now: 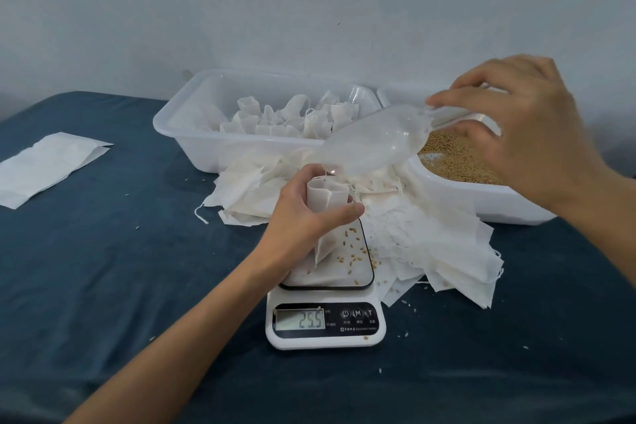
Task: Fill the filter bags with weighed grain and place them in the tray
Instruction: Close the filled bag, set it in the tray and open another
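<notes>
The left hand (303,213) curls around an open filter bag (325,203), thumb across its front, holding it upright on the platform of a digital kitchen scale (327,289). The bag's lower end rests on the platform among scattered grains; the display reads 25.5. The forearm reaches in from the lower left.

The right hand (526,134) comes in from the right edge, fingers pinching the handle of a clear plastic scoop (375,141). The scoop tilts down to the left, its lip just above the mouth of the bag. Whether any grain is left in the scoop is hard to make out through the cloudy plastic.

Behind the scoop stands a white plastic tray (179,127) holding a cluster of filled, tied filter bags (285,117). Just beside it on the right, a second white tub (481,203) holds golden-brown grain (454,158); the right hand and scoop hide much of it.

A loose heap of empty filter bags (430,237) spreads between the tubs and the scale, lying partly under the scale's right side. A flat white paper packet (48,165) lies well apart at the left, cut off by the frame edge. All rests on a table covered with dark blue cloth (120,268), dotted with stray grains.
</notes>
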